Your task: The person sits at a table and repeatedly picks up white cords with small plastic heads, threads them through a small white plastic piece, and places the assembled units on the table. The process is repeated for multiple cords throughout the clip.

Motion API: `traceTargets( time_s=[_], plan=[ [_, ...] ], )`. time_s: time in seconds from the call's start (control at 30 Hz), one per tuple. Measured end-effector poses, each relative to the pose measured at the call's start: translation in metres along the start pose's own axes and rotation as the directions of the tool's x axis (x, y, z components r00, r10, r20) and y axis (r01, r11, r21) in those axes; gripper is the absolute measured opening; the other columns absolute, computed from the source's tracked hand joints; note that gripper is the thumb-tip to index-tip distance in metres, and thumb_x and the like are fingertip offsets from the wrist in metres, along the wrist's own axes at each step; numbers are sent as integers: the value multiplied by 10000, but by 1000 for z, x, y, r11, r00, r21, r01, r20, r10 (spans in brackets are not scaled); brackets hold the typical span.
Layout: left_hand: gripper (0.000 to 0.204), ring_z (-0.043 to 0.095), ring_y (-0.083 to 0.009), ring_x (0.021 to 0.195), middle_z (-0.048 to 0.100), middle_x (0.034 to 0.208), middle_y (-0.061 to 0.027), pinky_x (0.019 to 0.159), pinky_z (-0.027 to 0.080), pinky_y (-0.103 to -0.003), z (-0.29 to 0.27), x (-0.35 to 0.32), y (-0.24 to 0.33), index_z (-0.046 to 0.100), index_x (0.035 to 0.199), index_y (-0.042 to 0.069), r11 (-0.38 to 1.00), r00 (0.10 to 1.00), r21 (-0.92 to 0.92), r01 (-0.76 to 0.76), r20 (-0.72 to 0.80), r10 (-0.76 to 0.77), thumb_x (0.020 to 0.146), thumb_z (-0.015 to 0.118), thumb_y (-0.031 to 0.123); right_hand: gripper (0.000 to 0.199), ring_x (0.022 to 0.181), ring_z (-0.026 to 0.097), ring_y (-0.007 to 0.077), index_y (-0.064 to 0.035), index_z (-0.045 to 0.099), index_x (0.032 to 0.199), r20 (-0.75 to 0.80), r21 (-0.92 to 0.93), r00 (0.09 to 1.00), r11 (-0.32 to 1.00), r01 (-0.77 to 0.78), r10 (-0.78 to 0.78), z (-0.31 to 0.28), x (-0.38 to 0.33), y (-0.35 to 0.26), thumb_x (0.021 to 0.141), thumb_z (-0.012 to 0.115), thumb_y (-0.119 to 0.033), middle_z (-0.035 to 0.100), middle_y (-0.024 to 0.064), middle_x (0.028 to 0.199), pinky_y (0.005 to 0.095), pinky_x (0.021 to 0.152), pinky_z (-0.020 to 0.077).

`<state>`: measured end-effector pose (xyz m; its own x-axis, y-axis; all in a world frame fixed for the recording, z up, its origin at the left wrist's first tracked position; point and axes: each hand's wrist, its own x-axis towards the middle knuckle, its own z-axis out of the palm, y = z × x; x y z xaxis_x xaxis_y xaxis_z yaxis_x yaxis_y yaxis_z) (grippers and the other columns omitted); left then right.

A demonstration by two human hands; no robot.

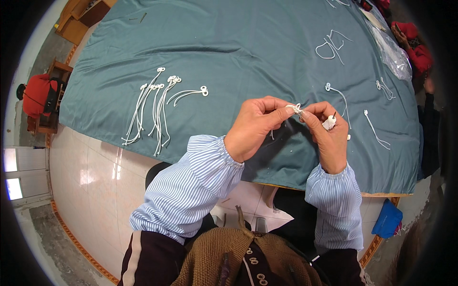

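My left hand (257, 126) and my right hand (330, 138) meet over the near part of the cloth. Their thumbs and forefingers pinch a small looped knot of white cord (296, 108) between them. Tucked in the curled fingers of my right hand is a small white piece with a thin dark tip (329, 122); its kind is unclear. Below my left fingers a short cord end hangs. To the left lie several knotted white cords (162, 112) with long tails, and one more knotted cord (204, 90) lies closer to my left hand.
A green-grey cloth (229, 52) covers the table. Right of my hands lie more knotted cords (339, 100) and, farther off, a loose cord (331, 47). A clear plastic bag (391, 52) rests at the far right edge. People in red sit at both sides. A blue bag (387, 219) is below right.
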<state>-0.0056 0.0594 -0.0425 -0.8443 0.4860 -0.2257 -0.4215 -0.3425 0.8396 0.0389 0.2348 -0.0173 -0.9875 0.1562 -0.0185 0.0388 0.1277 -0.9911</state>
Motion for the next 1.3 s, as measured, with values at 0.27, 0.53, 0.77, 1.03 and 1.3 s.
traceTargets(
  time_s=[0.27, 0.53, 0.77, 1.03, 1.3],
  plan=[
    [201, 446, -56, 677, 558, 745, 33, 599, 354, -204, 2, 0, 2, 709, 1002, -14, 1000, 1000, 12, 1, -28, -1, 924, 693, 171, 89, 755, 543, 56, 10, 665, 926, -22, -121, 989, 983, 139, -143, -1, -2, 2, 889, 707, -59, 641, -5, 827, 213, 685, 435],
    [206, 451, -52, 676, 553, 742, 34, 593, 355, -200, 3, -4, 5, 697, 994, -9, 999, 1000, 40, 2, -29, -1, 936, 680, 188, 81, 720, 531, 52, 21, 681, 936, 1, -109, 988, 982, 153, -153, 2, -3, -4, 900, 689, -51, 661, 6, 840, 210, 650, 423],
    [222, 464, -50, 707, 568, 793, 30, 619, 364, -195, -3, -8, 5, 667, 1025, 0, 1000, 1000, 28, -6, 22, 5, 960, 648, 211, 127, 657, 510, 25, 10, 697, 975, 76, -26, 997, 1000, 6, -4, -1, -4, -11, 910, 682, -97, 684, 6, 812, 192, 572, 383],
    [235, 443, -47, 702, 559, 809, 41, 627, 365, -198, -2, -11, 6, 665, 1055, -17, 1000, 1000, -20, 22, 18, -21, 958, 655, 197, 115, 648, 513, 21, -29, 679, 929, 81, 91, 996, 995, -35, 28, 5, -1, -7, 872, 714, -122, 627, -30, 758, 185, 553, 373],
    [213, 460, -40, 728, 607, 833, 32, 638, 370, -206, -1, -19, 14, 689, 1033, -18, 993, 994, 59, -100, -39, 102, 926, 685, 166, 150, 733, 571, 53, -16, 674, 906, 54, 91, 992, 990, 105, -110, 16, -2, -10, 860, 757, -132, 663, 4, 811, 225, 639, 456]
  ],
)
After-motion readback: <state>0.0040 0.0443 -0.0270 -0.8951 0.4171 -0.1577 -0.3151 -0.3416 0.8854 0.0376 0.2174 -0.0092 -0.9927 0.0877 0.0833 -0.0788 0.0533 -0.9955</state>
